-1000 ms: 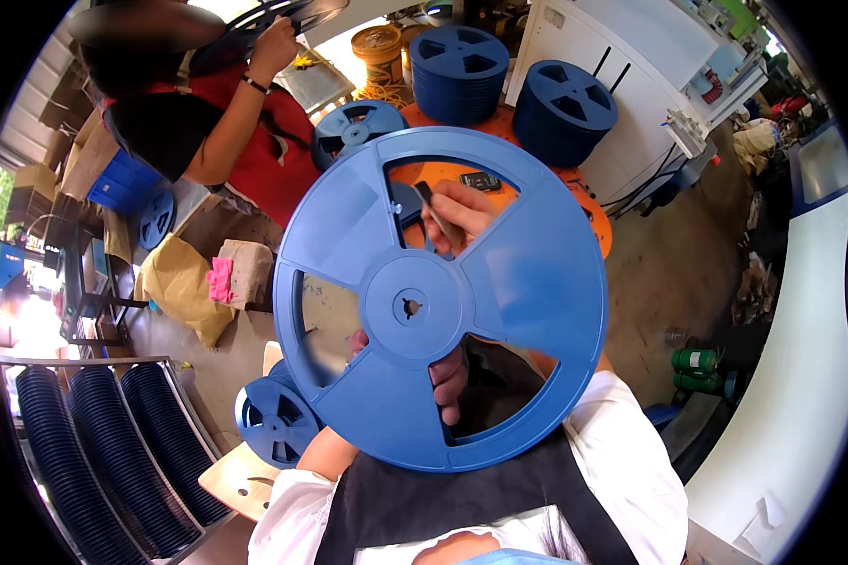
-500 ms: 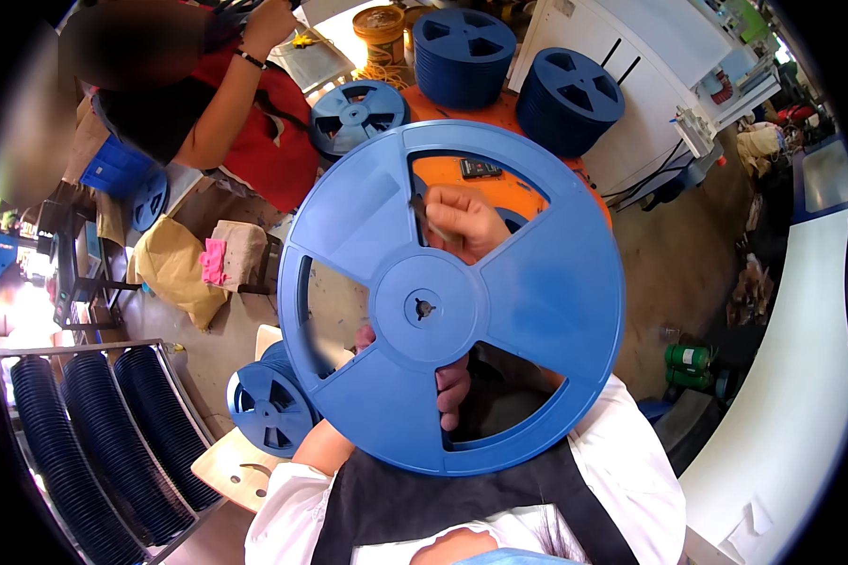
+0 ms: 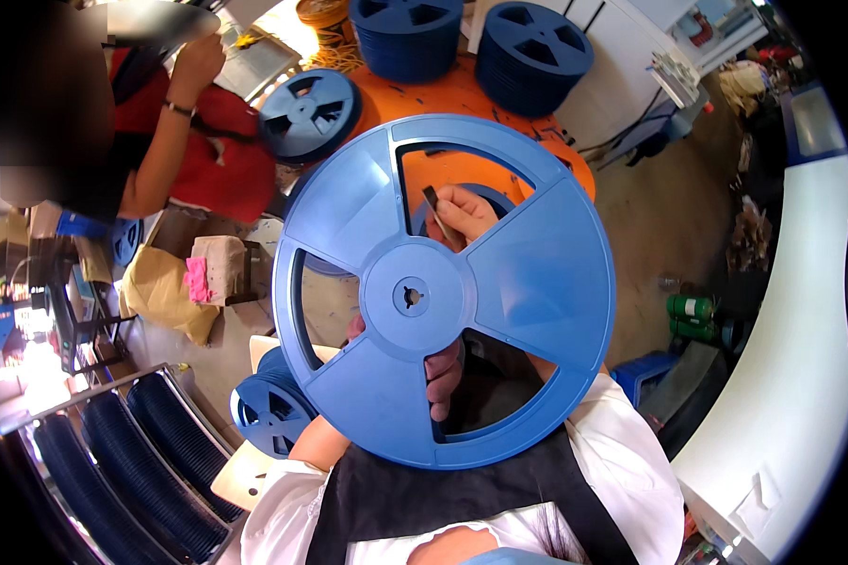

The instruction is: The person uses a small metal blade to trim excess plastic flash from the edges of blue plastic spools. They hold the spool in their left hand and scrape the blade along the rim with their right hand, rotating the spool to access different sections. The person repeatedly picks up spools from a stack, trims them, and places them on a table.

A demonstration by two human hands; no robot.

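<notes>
The left hand (image 3: pixel 443 372) gripped the big blue reel (image 3: pixel 443 287) from behind, fingers curled at its hub; the right hand (image 3: pixel 462 215) pinched a dark tape end (image 3: pixel 432 202) through the upper opening

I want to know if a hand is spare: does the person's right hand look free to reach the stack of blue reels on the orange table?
Probably not as things stand. The right hand is behind the big blue reel, pinching a dark strip, so its grip is taken. The stack of blue reels lies farther off across the orange table.
</notes>
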